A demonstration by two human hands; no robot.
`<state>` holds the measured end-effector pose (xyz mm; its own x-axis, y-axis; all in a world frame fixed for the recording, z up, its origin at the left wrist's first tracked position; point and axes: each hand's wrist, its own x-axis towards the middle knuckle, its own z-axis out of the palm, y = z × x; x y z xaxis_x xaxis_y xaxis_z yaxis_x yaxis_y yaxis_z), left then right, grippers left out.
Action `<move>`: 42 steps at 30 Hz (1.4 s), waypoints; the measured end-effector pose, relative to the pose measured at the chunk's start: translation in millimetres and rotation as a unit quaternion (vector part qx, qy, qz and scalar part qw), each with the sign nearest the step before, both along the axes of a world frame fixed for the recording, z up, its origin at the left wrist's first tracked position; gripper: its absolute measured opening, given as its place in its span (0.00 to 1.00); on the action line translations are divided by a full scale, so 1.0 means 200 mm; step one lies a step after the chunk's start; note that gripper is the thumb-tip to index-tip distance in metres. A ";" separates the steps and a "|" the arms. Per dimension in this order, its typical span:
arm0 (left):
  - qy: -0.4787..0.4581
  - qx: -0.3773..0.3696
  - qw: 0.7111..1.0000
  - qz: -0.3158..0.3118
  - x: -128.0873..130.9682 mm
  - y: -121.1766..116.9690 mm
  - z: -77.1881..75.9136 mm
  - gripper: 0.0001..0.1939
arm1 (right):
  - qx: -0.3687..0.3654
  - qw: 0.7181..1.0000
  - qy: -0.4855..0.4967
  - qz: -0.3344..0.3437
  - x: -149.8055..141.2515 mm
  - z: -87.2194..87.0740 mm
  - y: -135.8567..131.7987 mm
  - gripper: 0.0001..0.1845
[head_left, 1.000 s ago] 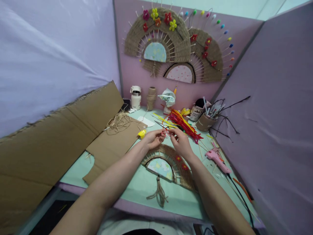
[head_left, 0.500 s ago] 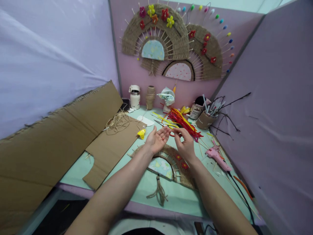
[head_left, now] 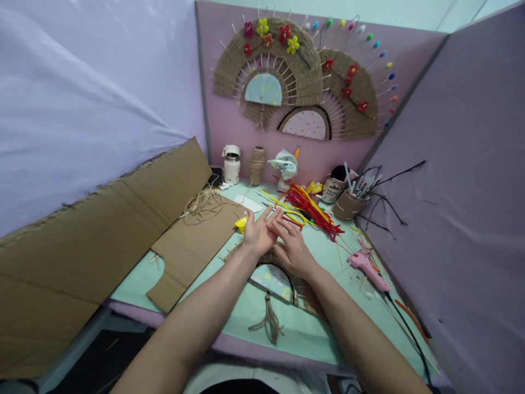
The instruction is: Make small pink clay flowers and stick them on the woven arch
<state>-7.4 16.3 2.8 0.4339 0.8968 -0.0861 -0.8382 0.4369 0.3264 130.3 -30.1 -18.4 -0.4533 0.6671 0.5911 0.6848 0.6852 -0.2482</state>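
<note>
Palm up, my left hand point(head_left: 259, 236) has its fingers spread, and I make out nothing held in it. My right hand point(head_left: 296, 250) reaches across from the right, fingers outstretched, their tips touching the left palm and fingers. Under both hands lies a twine-woven fan point(head_left: 273, 279) with a pale floral half-round centre and a twine tassel point(head_left: 268, 323); my right hand and forearm cover part of its woven side. Just beyond the fingers are yellow-handled scissors point(head_left: 296, 216) and a bundle of red, orange and yellow fuzzy stems point(head_left: 315, 210). A small yellow object point(head_left: 240, 224) sits beside my left hand.
Flat cardboard point(head_left: 197, 251) carries loose twine point(head_left: 204, 205); a larger cardboard sheet point(head_left: 102, 235) leans left. A pink glue gun point(head_left: 369, 270) lies right with its cord. Behind stand a white bottle point(head_left: 232, 167), a twine spool point(head_left: 257, 164) and a pen holder point(head_left: 350, 205). Finished fans point(head_left: 229, 68) hang behind.
My left hand has gone from curled fingers to a spread palm. My right hand has left its pinch, moved down and left, and laid its fingers on the left palm. The view shifted slightly.
</note>
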 end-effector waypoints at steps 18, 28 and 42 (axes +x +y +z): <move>-0.029 -0.005 0.999 -0.019 -0.04 0.01 -0.01 0.38 | -0.033 0.998 -0.042 0.027 0.00 0.00 0.00 0.34; -0.009 -0.013 0.999 -0.037 -0.01 -0.01 0.00 0.37 | -0.027 0.998 -0.030 0.057 0.00 -0.01 -0.01 0.37; -0.008 -0.030 0.999 -0.043 0.05 -0.05 -0.03 0.34 | -0.073 0.990 0.095 0.070 0.00 0.00 -0.02 0.38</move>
